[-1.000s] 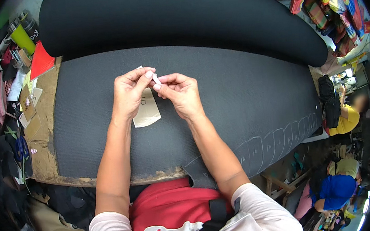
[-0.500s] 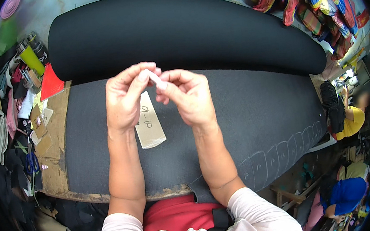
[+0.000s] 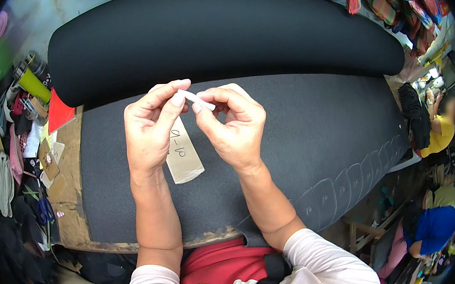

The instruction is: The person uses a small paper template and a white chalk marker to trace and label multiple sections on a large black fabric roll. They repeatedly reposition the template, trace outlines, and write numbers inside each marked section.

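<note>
We see our two hands raised together over the middle of a fabric sheet [image 3: 304,134] that covers a worktable [image 3: 74,213]. Our left hand [image 3: 151,130] and right hand [image 3: 231,127] meet at a small stick [image 3: 196,99], pinched between their fingertips. Under the hands, a cardboard template [image 3: 183,155] lies on the sheet. Behind the sheet lies a large fabric roll [image 3: 215,29]. Left of the sheet, clutter [image 3: 22,141] crowds the table's edge. Far right, two people [image 3: 436,175] sit below the table.
</note>
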### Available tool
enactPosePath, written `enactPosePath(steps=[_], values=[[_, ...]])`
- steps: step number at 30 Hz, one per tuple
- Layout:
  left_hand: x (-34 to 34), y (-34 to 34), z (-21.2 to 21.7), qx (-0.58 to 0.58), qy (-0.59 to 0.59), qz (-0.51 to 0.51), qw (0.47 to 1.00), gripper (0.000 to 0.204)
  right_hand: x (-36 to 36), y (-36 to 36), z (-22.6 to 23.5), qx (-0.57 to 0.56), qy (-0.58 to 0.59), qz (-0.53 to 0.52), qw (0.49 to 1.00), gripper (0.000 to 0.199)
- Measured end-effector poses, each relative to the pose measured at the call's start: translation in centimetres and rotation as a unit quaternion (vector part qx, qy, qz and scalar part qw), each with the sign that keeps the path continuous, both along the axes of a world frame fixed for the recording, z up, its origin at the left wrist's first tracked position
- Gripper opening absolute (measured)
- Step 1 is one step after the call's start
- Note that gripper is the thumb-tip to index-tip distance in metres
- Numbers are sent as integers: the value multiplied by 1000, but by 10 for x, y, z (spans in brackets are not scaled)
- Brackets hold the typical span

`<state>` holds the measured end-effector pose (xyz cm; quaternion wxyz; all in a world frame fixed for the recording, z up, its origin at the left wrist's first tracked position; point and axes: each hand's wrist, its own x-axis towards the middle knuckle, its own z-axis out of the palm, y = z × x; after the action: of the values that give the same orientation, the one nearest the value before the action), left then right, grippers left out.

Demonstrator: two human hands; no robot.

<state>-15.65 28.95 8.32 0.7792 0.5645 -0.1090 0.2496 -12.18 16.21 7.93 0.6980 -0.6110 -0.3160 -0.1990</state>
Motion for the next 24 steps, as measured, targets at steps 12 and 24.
enactPosePath(steps=[12,24], values=[[0,-5,1,-19,-28,39,999,26,0,-1,1,-4,-52,-25,998,14],[0,-6,1,46,-99,56,992,37,0,-6,3,-6,-4,11,1000,14]])
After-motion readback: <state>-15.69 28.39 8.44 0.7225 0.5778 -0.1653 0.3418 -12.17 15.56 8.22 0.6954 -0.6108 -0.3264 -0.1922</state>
